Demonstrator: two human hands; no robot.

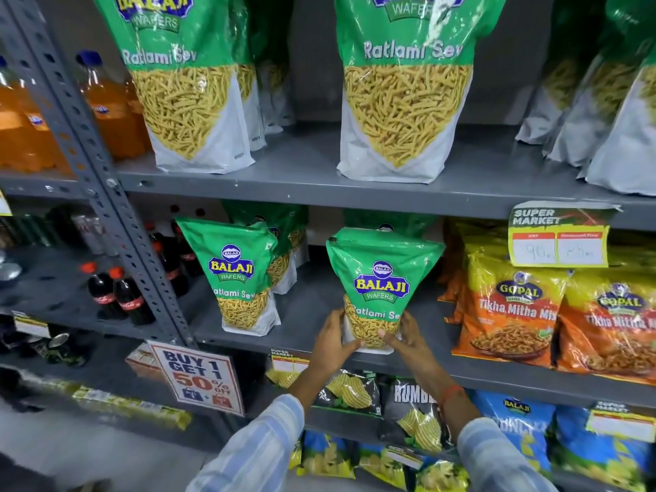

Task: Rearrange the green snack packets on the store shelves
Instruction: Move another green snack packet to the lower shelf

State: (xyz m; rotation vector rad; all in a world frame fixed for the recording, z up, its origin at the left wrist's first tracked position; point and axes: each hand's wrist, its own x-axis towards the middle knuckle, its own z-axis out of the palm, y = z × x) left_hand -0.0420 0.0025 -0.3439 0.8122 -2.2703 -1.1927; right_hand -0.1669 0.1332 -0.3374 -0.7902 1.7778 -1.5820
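Observation:
A small green Balaji Ratlami Sev packet [381, 278] stands upright at the front of the middle grey shelf [319, 344]. My left hand [333, 344] grips its lower left corner and my right hand [404, 337] grips its lower right corner. More green packets are partly hidden right behind it. To the left stands another small green packet [239, 275], with others behind. On the upper shelf [301, 188] stand large green packets at the left [184, 79], the centre [404, 87] and the right edge [621, 111].
Orange Gopal Tikha Mitha Mix packets [511, 314] fill the middle shelf to the right, under a price tag [559, 236]. Cola bottles [120, 296] and orange soda bottles [106, 104] sit beyond the perforated upright [106, 193] at left. Chip bags [411, 413] and a promo sign [198, 379] are below.

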